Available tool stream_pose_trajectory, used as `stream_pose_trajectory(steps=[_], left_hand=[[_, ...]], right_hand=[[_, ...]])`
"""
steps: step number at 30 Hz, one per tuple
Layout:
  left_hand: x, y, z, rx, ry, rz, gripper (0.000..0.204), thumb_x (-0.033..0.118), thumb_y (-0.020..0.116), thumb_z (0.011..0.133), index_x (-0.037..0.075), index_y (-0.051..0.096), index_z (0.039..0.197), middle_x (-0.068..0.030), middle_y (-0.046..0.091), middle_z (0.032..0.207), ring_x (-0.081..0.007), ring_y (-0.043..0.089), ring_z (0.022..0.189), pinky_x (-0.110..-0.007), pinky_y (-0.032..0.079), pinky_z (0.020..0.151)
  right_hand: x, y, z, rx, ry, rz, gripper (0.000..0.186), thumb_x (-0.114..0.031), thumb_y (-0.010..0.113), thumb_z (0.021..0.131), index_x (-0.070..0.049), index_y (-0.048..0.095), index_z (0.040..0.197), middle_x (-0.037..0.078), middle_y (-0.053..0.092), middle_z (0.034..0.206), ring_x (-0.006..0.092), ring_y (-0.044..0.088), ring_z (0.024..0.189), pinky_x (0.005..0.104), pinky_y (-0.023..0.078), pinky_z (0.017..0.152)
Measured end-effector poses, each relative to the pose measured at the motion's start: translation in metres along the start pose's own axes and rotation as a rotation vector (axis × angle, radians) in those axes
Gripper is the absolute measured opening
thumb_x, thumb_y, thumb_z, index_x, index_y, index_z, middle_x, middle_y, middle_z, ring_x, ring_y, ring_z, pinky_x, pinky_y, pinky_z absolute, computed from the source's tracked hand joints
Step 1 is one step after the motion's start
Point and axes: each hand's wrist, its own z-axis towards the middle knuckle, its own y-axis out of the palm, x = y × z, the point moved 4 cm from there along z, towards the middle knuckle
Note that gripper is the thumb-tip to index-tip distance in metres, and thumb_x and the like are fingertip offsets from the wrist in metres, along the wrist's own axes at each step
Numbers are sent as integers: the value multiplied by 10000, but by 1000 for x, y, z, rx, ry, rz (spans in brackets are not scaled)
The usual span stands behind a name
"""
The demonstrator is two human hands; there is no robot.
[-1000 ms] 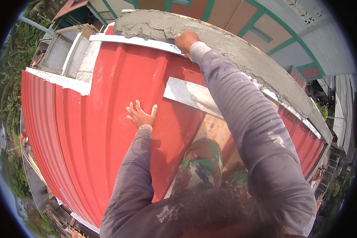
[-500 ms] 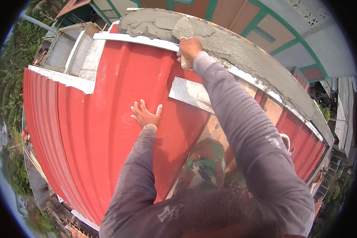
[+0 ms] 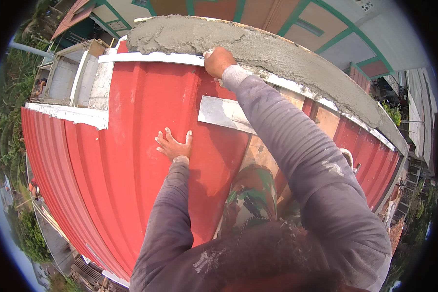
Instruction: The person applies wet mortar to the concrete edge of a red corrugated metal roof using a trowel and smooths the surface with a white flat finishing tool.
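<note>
My right hand (image 3: 219, 63) is closed at the near edge of a long band of wet grey mortar (image 3: 277, 51) along the wall top. It grips a trowel, whose pale handle and mortar-covered blade showed a moment ago; now the hand hides nearly all of it. My left hand (image 3: 174, 145) rests with fingers spread on the red ribbed metal roof (image 3: 146, 185), holding nothing. Between the hands and to the right, a flat grey-white plate (image 3: 216, 111) lies on the roof, partly covered by my right sleeve.
A white strip (image 3: 151, 58) edges the mortar. At the left stands an open block-walled box (image 3: 65, 73). Tan boards (image 3: 260, 153) lie near my camouflage-clad leg (image 3: 250, 197). A pale curved handle (image 3: 346, 156) shows beyond my right arm. Beyond the wall is a green-trimmed building (image 3: 326, 41).
My right hand has drawn slightly left along the mortar, and the trowel blade is no longer visible. The whole view has shifted a little; my left hand stays spread on the roof.
</note>
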Motion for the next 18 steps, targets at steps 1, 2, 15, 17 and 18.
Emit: stream_pose_trajectory(steps=[1, 2, 15, 17, 18], left_hand=[[0, -2, 0, -11, -8, 9, 1082, 726, 747, 815, 63, 405, 1598, -221, 303, 1633, -474, 199, 1576, -751, 214, 1207], [3, -3, -1, -20, -16, 15, 1085, 731, 742, 819, 65, 398, 1603, -219, 302, 1635, -466, 196, 1580, -749, 213, 1209], [35, -47, 9, -403, -50, 64, 1188, 810, 706, 796, 136, 269, 1671, -190, 208, 1727, -378, 163, 1621, -678, 172, 1263], [20, -55, 2, -336, -101, 56, 1195, 799, 710, 793, 152, 246, 1683, -190, 167, 1745, -370, 116, 1631, -659, 167, 1273], [16, -55, -2, -305, -122, 46, 1199, 794, 712, 791, 160, 234, 1689, -190, 147, 1753, -365, 92, 1636, -650, 165, 1278]], right_hand=[[16, -18, -13, 11, 34, 28, 394, -307, 603, 1034, 51, 745, 1114, 277, 764, 1026, 405, 772, 859, 485, 610, 828], [34, -37, -24, 23, 66, 56, 404, -317, 594, 1043, 53, 738, 1113, 277, 765, 990, 401, 772, 821, 486, 609, 812], [314, -247, -181, 342, 304, 515, 421, -339, 601, 1037, 64, 663, 1143, 160, 704, 833, 241, 697, 655, 387, 578, 539], [321, -264, -254, 300, 235, 644, 387, -340, 599, 1047, 24, 625, 1176, 91, 649, 870, 180, 636, 622, 342, 546, 499], [319, -277, -294, 272, 191, 651, 371, -339, 598, 1052, 6, 607, 1188, 60, 619, 885, 155, 611, 612, 324, 533, 489]])
